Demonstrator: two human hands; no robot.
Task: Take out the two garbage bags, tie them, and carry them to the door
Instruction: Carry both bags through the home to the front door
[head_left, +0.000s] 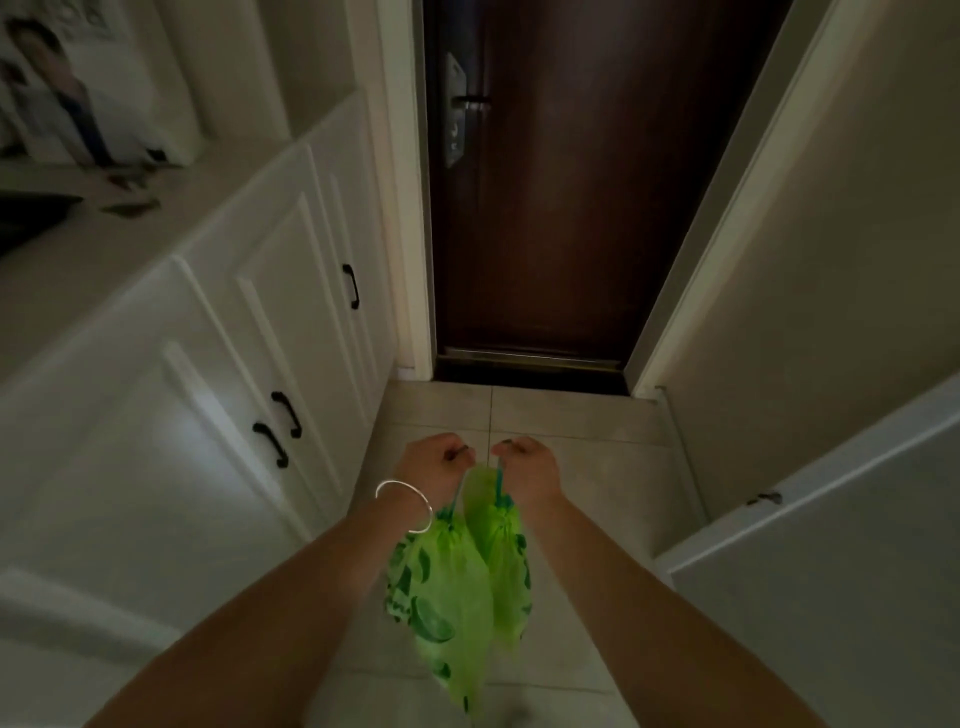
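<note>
Two bright green garbage bags hang side by side between my forearms, above the tiled floor. My left hand (434, 462), with a silver bangle on its wrist, grips the drawstring of the left bag (441, 597), which has dark green prints. My right hand (527, 467) grips the drawstring of the right bag (501, 561). Both fists are held close together. Straight ahead stands the dark brown door (571, 208), closed, with a metal handle and lock plate at its left edge.
White cabinets (208, 389) with black handles line the left side, with a counter holding a picture and small items. A pale wall (831, 260) and a white panel (831, 571) close in the right. Light floor tiles (571, 415) lead to the dark threshold.
</note>
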